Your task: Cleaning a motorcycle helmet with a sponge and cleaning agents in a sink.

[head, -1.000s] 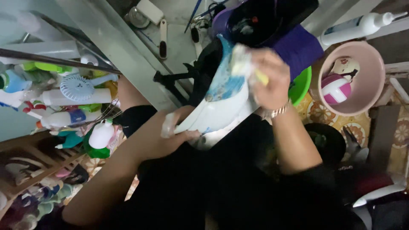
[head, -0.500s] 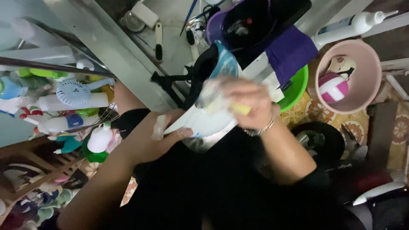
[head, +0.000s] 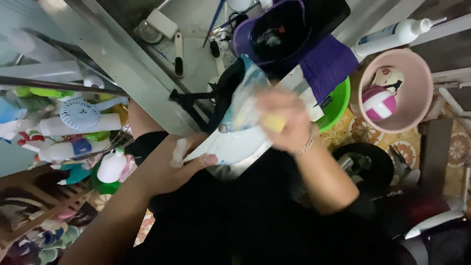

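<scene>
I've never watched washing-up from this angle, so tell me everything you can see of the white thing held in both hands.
The white dish looks like a smooth, glossy plate or shallow bowl, wet or soapy, tilted over dark clothing. The left hand grips its lower edge, thumb on top. The right hand, blurred, presses a yellow sponge on its upper part. A bluish, translucent film or bag lies against its top. Its exact shape is unclear.
</scene>
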